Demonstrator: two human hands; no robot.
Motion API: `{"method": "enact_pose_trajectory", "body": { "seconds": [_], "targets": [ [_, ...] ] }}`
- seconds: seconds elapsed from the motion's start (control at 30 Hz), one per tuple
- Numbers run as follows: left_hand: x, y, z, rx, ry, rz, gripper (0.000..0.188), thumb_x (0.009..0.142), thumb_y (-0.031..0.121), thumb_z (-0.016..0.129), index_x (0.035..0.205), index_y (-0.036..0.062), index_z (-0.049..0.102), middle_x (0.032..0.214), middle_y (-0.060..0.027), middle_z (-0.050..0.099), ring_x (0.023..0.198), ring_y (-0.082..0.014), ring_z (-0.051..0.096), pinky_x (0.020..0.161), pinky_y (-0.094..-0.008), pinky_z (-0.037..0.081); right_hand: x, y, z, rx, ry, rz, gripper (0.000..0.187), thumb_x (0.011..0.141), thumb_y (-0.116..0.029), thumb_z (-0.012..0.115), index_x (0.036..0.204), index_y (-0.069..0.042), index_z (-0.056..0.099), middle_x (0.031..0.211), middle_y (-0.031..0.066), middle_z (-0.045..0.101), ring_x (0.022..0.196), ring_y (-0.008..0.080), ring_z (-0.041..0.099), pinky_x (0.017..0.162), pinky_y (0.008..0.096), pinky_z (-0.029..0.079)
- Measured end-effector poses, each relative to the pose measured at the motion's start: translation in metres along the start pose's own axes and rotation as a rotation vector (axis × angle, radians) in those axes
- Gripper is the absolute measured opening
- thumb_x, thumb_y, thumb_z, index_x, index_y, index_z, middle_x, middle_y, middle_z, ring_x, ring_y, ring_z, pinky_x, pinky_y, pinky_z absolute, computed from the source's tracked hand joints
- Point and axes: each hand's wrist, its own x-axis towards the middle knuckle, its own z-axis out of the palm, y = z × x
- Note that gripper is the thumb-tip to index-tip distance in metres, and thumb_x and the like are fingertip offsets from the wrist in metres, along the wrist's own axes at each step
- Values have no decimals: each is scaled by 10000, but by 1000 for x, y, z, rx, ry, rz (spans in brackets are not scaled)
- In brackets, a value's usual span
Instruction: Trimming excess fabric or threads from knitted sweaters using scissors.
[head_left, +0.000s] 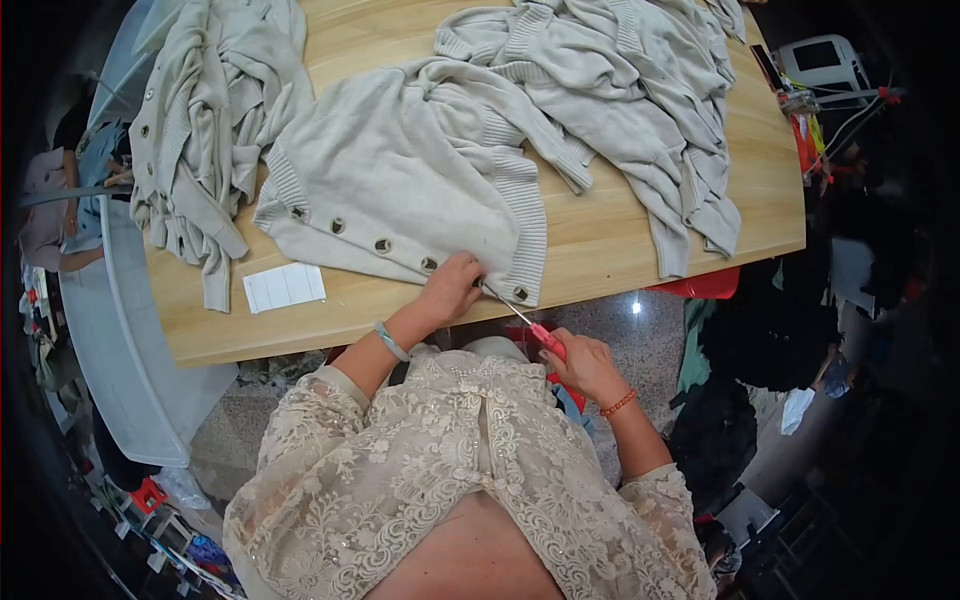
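Observation:
A cream knit cardigan (385, 165) lies spread before me, its row of dark buttons along the near edge. At that button band my left hand (452, 290) is closed, pinching the knit beside a button; its fingertips partly cover the spot. My right hand (590, 365) is wrapped round the red handle of a tool (543, 334) with a thin metal shaft. The shaft slants up and left to the band, close to my left fingertips. Its tip is too small to make out, so its exact kind is unclear.
More cream cardigans lie piled on the wooden table (380, 325), one heap (220, 110) left and another (620, 110) right. A white ruled card (284, 287) rests near the front edge. A white device (822, 65) stands beyond the right edge; dark cloth (775, 330) is heaped below.

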Motion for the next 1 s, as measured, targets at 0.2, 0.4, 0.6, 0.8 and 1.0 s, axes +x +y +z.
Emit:
{"method": "enact_pose_trajectory", "body": {
  "seconds": [0.2,0.4,0.6,0.8,1.0],
  "targets": [
    [10,-9,3,-40,-109,-48,224,721,70,715,894,68,574,866,-113,562,911,-325,534,773,-408,439,-7,-3,-4,-67,-106,-37,273,894,-310,612,1014,-68,569,837,201,655,824,405,635,727,508,491],
    [27,34,15,105,58,233,336,706,165,744,1008,96,612,988,-88,573,936,-299,542,787,-417,428,-30,26,-1,108,105,11,267,895,-311,620,1019,-83,565,835,209,631,831,416,617,710,512,484],
    [41,19,55,138,-108,249,204,712,159,719,862,92,599,855,-95,575,853,-314,549,758,-428,430,-51,30,-7,-89,19,106,268,877,-319,630,949,-65,591,796,223,661,784,418,648,716,505,503],
    [38,17,53,25,-219,133,170,737,130,713,873,90,619,873,-94,638,885,-304,579,761,-432,438,-37,33,-14,92,50,121,331,883,-358,630,1027,-60,635,852,253,658,829,437,632,741,512,496],
    [83,-8,-52,297,392,151,457,746,192,744,1159,91,575,1300,-177,528,1236,-390,458,1018,-500,341,12,57,-37,101,457,251,339,900,-355,627,856,-21,665,755,246,645,764,436,635,666,488,495]
  ]
}}
